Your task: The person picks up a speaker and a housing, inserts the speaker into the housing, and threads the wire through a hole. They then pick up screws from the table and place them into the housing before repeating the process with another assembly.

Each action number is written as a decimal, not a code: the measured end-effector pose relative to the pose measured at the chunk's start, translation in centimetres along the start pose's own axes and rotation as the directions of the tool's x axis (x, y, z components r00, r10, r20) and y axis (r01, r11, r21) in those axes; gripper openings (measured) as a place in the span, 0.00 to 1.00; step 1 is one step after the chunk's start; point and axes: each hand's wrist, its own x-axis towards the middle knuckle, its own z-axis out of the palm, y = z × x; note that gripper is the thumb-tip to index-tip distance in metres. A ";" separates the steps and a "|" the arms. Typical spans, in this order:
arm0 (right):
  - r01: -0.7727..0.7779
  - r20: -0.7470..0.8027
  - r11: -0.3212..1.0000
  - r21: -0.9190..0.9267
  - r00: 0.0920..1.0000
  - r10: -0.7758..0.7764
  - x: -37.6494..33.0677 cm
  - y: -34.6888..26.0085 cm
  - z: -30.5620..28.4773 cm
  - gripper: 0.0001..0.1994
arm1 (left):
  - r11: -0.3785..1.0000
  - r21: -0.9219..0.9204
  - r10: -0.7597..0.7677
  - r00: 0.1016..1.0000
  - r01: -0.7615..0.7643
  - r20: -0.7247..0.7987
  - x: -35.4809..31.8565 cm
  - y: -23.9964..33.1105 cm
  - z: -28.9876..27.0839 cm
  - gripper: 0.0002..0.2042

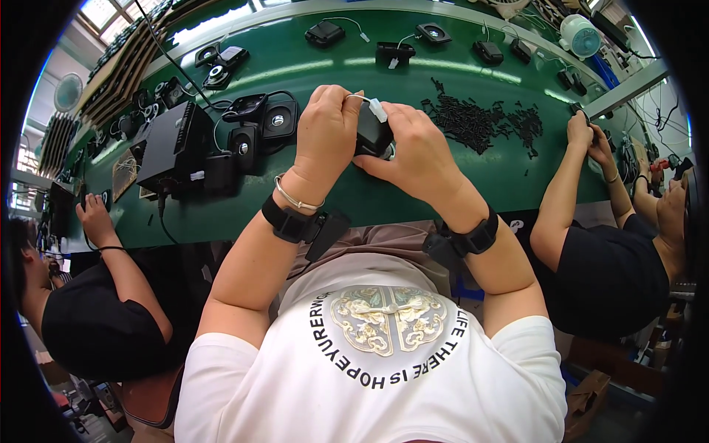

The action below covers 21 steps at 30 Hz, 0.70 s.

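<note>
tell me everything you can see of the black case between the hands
The case is compact, black and plastic-looking, with rounded corners. Over the green table, the right hand holds its right side, thumb at its near edge; the left hand is at its left. A pale wire ends in a white plug at its far edge. Its underside is hidden.

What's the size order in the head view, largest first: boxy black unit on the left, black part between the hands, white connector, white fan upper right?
1. Boxy black unit
2. Black part and white fan, unranked: similar, part partly covered, fan farther off
3. White connector
</note>
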 end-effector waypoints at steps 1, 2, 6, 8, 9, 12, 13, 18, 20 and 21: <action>-0.009 0.003 1.000 0.022 1.000 0.009 0.2 0.1 0.2 0.40 | 1.000 0.005 0.000 1.000 0.000 0.030 0.2 -0.2 -0.4 0.10; -0.003 0.012 1.000 0.023 1.000 0.003 0.5 0.6 0.0 0.40 | 1.000 0.011 -0.002 0.998 0.001 0.066 0.4 -0.4 -0.6 0.11; -0.114 0.183 0.950 0.289 0.981 0.063 1.2 1.8 -0.3 0.38 | 0.995 0.087 0.042 0.988 -0.056 0.152 1.1 -0.5 -1.0 0.13; -0.137 0.202 0.975 0.176 0.974 0.100 -0.2 1.6 0.8 0.37 | 0.989 0.115 0.067 0.980 -0.090 0.185 1.4 -0.5 -1.5 0.13; -0.147 0.209 0.982 0.118 0.970 0.121 -0.8 1.6 1.3 0.37 | 0.996 0.065 0.043 0.979 -0.057 0.201 1.6 -0.4 -1.7 0.13; -0.208 0.141 0.972 0.110 0.971 0.192 -2.2 1.0 2.6 0.36 | 0.999 -0.033 -0.006 0.971 0.015 0.238 1.9 -1.0 -2.1 0.14; -0.238 0.104 0.965 0.108 0.968 0.227 -2.4 0.9 2.8 0.36 | 0.978 -0.148 -0.094 0.939 0.150 0.332 1.9 -1.3 -2.0 0.14; -0.243 0.106 0.965 0.095 0.967 0.233 -2.5 0.9 3.0 0.36 | 0.662 -0.491 -0.234 0.779 0.566 0.582 2.1 -3.4 -2.0 0.14; -0.245 0.116 0.965 0.090 0.965 0.234 -2.3 0.8 2.9 0.36 | 0.549 -0.559 -0.241 0.759 0.621 0.605 2.1 -3.7 -1.9 0.14; -0.244 0.122 0.966 0.088 0.965 0.232 -2.2 0.8 2.9 0.36 | 0.527 -0.578 -0.207 0.753 0.624 0.625 2.1 -3.6 -1.7 0.14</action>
